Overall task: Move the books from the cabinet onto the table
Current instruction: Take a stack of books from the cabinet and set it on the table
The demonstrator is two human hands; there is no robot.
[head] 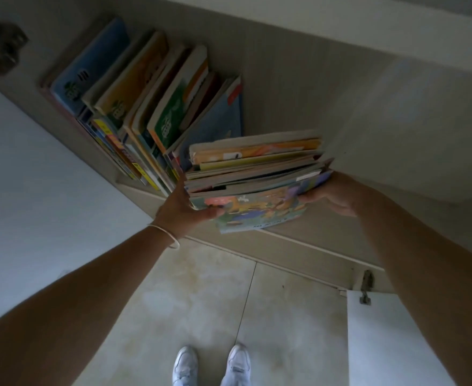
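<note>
A: What's the biggest thing in front of the fingers?

B: The cabinet [299, 87]. Its shelf runs past both hands, and its front edge passes just under the fingers. Beyond the right fingers the shelf is bare board. The open cabinet door [391, 341] hangs below the right forearm, with tiled floor [201, 296] between the 2 arms.

A: And the books?

B: A row of leaning books [145, 101] stands beyond the left fingers, tilting toward them; its nearest cover is just beside the held stack. The stack of books [254, 174] sits between the 2 hands, its lowest cover jutting over the shelf edge.

A: How are the hands set?

B: The left hand [177, 208] presses the stack's left edge, thumb curled under the bottom cover. The right hand [332, 195] grips the right edge, fingers curled underneath. A bracelet [170, 236] circles the left wrist, and 2 white shoes [212, 363] stand on the floor below.
</note>
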